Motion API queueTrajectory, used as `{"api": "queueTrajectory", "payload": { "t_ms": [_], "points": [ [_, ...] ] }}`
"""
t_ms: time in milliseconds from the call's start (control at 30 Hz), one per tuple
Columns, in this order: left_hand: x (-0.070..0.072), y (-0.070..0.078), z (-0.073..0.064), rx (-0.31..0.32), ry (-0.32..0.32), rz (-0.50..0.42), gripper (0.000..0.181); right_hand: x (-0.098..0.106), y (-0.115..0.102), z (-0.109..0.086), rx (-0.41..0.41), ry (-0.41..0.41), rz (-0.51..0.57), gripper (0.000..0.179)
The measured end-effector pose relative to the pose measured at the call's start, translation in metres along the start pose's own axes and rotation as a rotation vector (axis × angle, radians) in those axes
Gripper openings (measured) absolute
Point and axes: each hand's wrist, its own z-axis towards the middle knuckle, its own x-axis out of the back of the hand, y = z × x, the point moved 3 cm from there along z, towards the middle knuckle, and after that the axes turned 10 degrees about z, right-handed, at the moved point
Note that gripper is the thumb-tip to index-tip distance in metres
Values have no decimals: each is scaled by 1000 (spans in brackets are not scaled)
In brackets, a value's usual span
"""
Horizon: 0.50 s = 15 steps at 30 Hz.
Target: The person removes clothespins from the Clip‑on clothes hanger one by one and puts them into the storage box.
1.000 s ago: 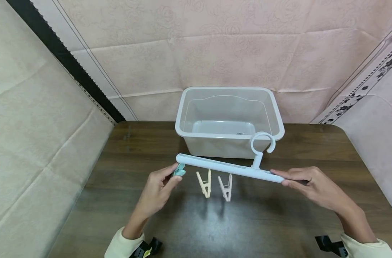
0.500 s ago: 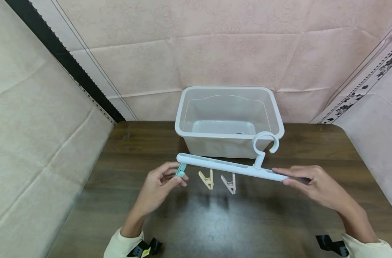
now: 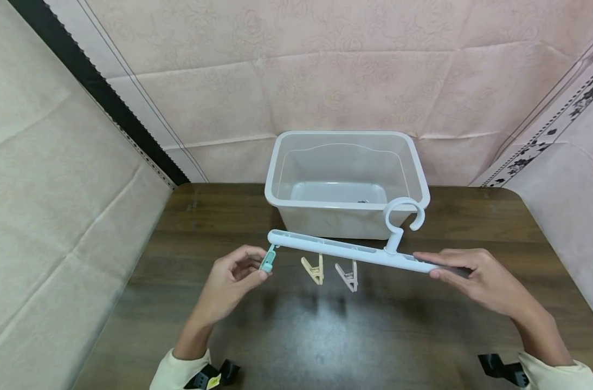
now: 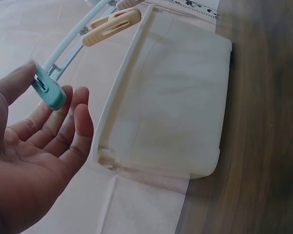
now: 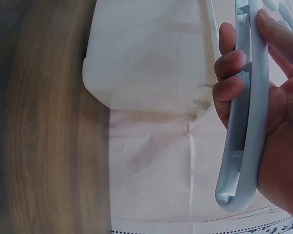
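In the head view a light blue plastic hanger [image 3: 345,249] is held above the table, its hook up and its left end a little higher. My right hand [image 3: 477,276] grips its right end, thumb on one side and fingers on the other; the right wrist view shows the fingers curled round the hollow arm [image 5: 256,117]. A teal clothespin [image 3: 268,260] hangs at the left end, slanting toward my left hand [image 3: 230,281]. The left thumb tip touches it, with fingertips just behind. A yellow clothespin [image 3: 314,270] and a pale pinkish clothespin [image 3: 348,276] hang along the bar.
A whitish plastic bin [image 3: 335,222] stands at the back of the dark wooden table [image 3: 316,336], behind the hanger. A small dark object [image 3: 362,202] shows at its bottom. Pale patterned cloth [image 3: 345,81] hangs behind and to the sides.
My left hand has shifted slightly left, and the teal clothespin has tilted with it. The hanger has moved a little right, and the other two clothespins have swung aslant.
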Motion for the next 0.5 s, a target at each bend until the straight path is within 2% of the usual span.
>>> {"api": "queueTrajectory", "payload": {
  "t_ms": [100,300,500],
  "points": [
    [5,-1,-2,7,12,42,24,0,-1,-1,2,7,-11,48],
    [12,1,-4,20,-15,83,26,2,-1,0,12,14,-36,49],
    [20,8,-4,-20,-2,109,27,1,0,0,17,8,-39,49]
  ]
}}
